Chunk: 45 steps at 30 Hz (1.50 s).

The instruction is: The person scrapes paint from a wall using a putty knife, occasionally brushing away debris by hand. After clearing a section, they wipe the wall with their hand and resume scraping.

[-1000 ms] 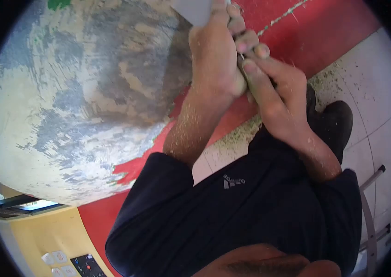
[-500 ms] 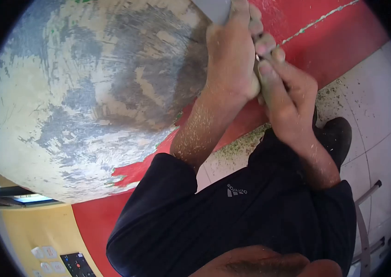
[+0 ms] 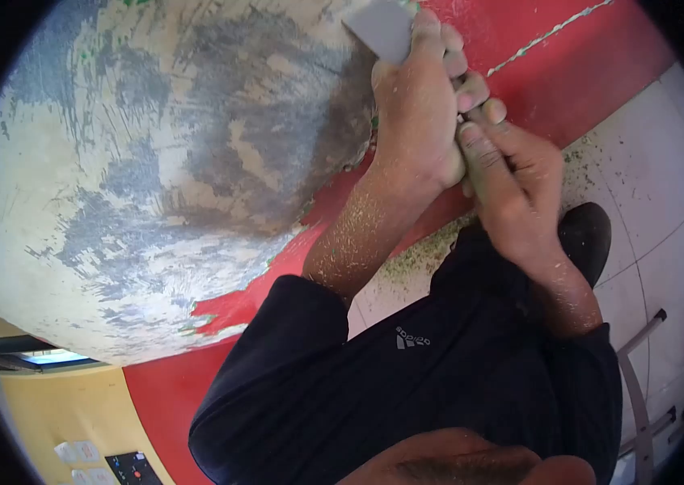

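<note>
A putty knife (image 3: 380,31) shows its flat grey blade against the wall near the top of the head view. My left hand (image 3: 419,113) is closed around it just behind the blade, so most of the handle is hidden. Pressed close beside it, my right hand (image 3: 516,182) is closed at the handle's rear end, thumb laid along it. Under the blade lies the patchy wall (image 3: 221,121), scraped to grey and cream, bordered by a red painted band (image 3: 536,48). Pale flakes cling to both forearms.
Paint crumbs (image 3: 415,263) litter the tiled floor (image 3: 665,145) along the wall's foot. A dark shoe (image 3: 586,238) stands near them. At lower right is a metal frame (image 3: 639,404). Papers (image 3: 75,451) and a dark poster (image 3: 133,467) hang on a yellow wall at lower left.
Both hands and the putty knife have shifted slightly down and to the right in the view, exposing more of the blade. The grip looks the same.
</note>
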Each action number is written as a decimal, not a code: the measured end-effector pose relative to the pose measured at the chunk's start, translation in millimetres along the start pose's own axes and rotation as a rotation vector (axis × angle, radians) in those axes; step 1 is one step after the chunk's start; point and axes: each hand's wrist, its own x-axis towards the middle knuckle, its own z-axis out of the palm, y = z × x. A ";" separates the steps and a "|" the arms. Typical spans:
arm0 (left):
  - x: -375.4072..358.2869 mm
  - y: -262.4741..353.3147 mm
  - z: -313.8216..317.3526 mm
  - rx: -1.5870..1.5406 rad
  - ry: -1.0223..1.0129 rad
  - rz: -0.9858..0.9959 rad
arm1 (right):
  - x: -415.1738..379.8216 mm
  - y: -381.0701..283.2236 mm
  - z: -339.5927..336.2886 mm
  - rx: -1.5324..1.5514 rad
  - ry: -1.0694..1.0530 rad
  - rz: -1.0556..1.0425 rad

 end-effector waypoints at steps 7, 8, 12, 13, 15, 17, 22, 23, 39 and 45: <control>-3.3 -1.7 -3.4 0.027 0.009 -0.059 | -2.6 9.6 4.9 -0.025 0.046 -0.048; 2.6 3.4 4.3 0.058 0.000 -0.034 | 4.2 10.1 4.7 -0.034 0.053 -0.078; -1.6 -1.2 -11.7 0.032 -0.052 -0.042 | -2.4 10.8 3.4 -0.078 0.016 -0.051; -8.6 -0.5 -7.8 0.008 -0.033 -0.102 | -9.1 9.2 1.3 -0.101 -0.003 -0.029; -7.0 -1.5 -0.3 0.053 0.022 -0.052 | -5.7 9.1 5.7 -0.033 0.059 -0.032; 9.0 5.6 2.9 0.060 -0.048 0.016 | 12.4 9.1 2.5 -0.163 0.056 -0.186; -6.4 2.7 -1.5 -0.003 -0.015 -0.130 | -5.8 -2.6 1.7 0.009 -0.002 0.024; 0.5 2.5 0.1 0.013 -0.034 -0.091 | 1.2 0.1 0.2 -0.033 0.014 -0.040; -1.6 -11.7 -1.3 0.040 0.013 -0.095 | -6.3 12.8 -3.8 -0.021 0.055 0.017; 13.9 -4.4 10.3 0.041 -0.016 -0.103 | 6.6 9.9 -9.9 -0.121 0.059 -0.124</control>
